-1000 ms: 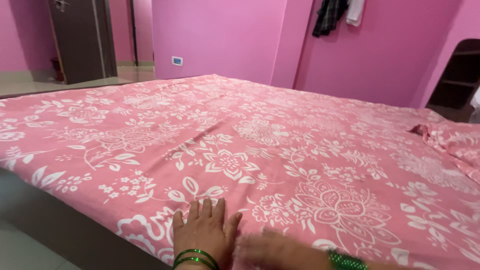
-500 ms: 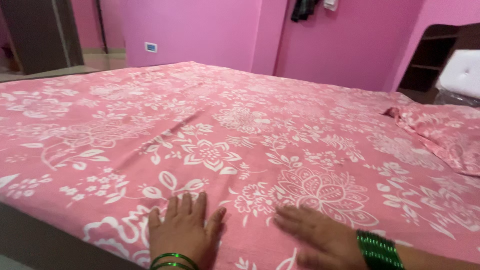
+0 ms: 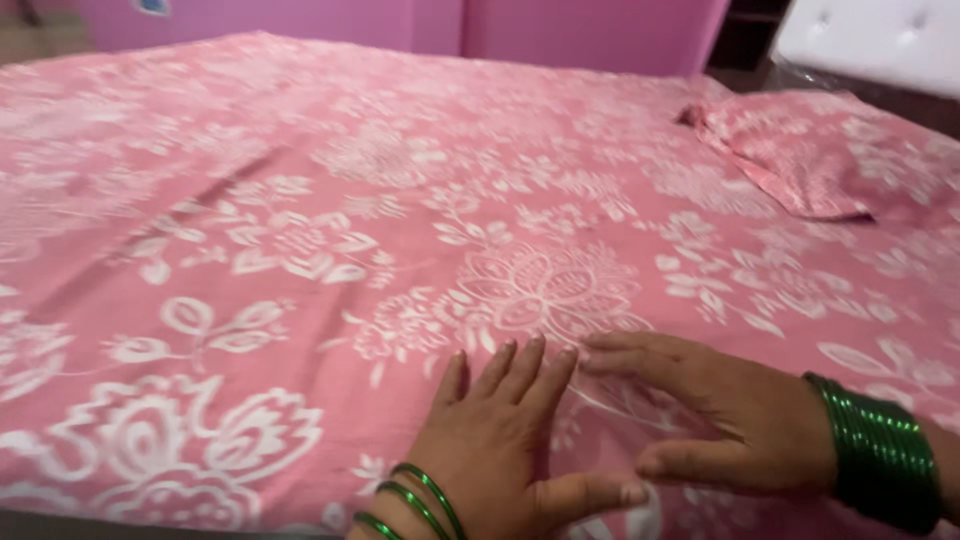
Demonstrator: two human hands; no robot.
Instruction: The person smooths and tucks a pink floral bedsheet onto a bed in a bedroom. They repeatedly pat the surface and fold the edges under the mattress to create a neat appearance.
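Palms are pressing flat: I am laying my left hand (image 3: 500,450) and right hand (image 3: 720,415), fingers spread and gripping nothing, side by side at lower centre on the pink white-flowered cotton bedsheet (image 3: 330,220), apparently to hold it smooth; a matching pink pillow (image 3: 790,150) is lying upper right.

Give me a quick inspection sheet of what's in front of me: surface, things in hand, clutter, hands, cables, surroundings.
Surface: bed covered by a pink bedsheet with white flower print, a long crease running across its left part.
Things in hand: the bedsheet only; both hands press flat on it near the front edge.
Clutter: a matching pink pillow lying at the far right.
Hands: left hand flat, fingers spread, green bangles on the wrist; right hand flat beside it, fingertips touching the left hand's, stack of green bangles.
Cables: nothing seen.
Surroundings: pink wall behind the bed; white padded headboard at top right.
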